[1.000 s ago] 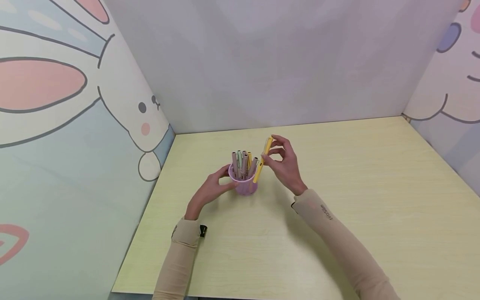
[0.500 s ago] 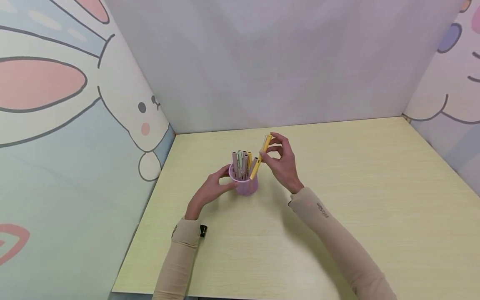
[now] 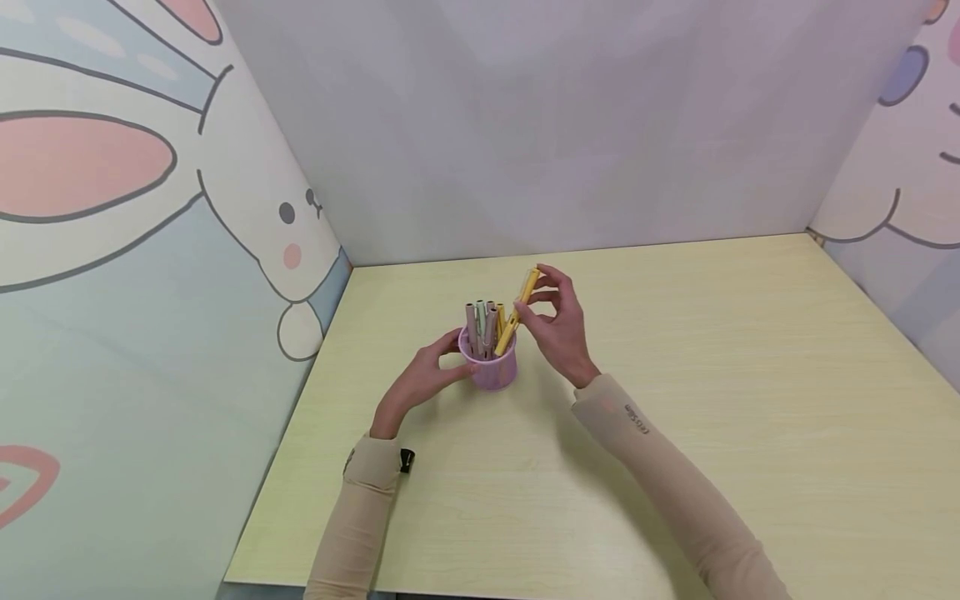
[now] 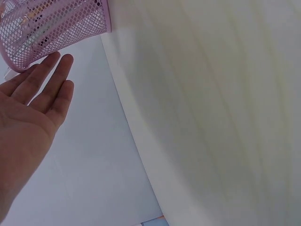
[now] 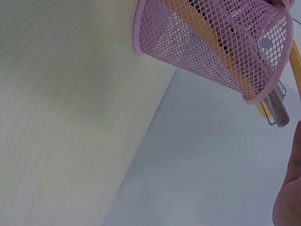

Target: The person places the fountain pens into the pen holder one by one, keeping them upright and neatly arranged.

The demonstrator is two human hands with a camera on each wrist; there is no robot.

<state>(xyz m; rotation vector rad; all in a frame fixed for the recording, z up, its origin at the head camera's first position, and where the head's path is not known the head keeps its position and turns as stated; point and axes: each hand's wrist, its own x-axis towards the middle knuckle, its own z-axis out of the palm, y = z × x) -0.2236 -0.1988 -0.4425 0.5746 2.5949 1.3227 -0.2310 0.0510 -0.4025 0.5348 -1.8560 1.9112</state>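
Observation:
A pink mesh pen cup (image 3: 495, 377) stands upright on the table, with several taupe pens (image 3: 472, 320), a mint-green pen (image 3: 481, 313) and a yellow pen (image 3: 500, 315) inside. My left hand (image 3: 418, 380) holds the cup from its left side, thumb at the near wall and fingers round the far side. Between thumb and fingertips my right hand (image 3: 561, 328) pinches another yellow pen (image 3: 529, 286), tilted, its lower end over the cup's mouth. In the right wrist view, that held pen (image 5: 296, 63) shows at the right edge beside the cup's rim (image 5: 281, 70).
The pale wooden table (image 3: 712, 375) spreads out to the right of the cup. A grey-white wall (image 3: 562, 133) rises behind it. On the left stands a side panel with a cartoon rabbit (image 3: 255, 200), and another printed panel (image 3: 885, 158) is at the right.
My right hand has moved left, carrying the yellow pen from beside the cup to over its mouth. My left hand and the cup have stayed put.

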